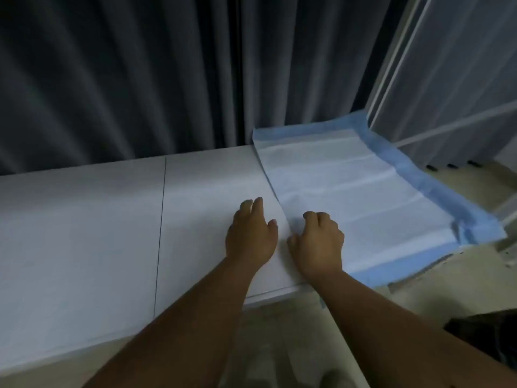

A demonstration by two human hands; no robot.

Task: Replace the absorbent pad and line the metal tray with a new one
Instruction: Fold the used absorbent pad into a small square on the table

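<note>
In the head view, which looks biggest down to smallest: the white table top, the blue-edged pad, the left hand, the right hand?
1. White table top
2. Blue-edged pad
3. Left hand and right hand look alike; no ranking between them.

1. The absorbent pad [349, 197] was a white quilted sheet with a blue border along its far, right and near edges.
2. It lay spread open and mostly flat in the centre right of the frame, over the right end of the white surface [84, 233].
3. Its right part reached past the surface's end, and the lower right blue corner was crumpled.
4. Faint fold creases crossed it.
5. Its left edge lay on the surface.
</note>
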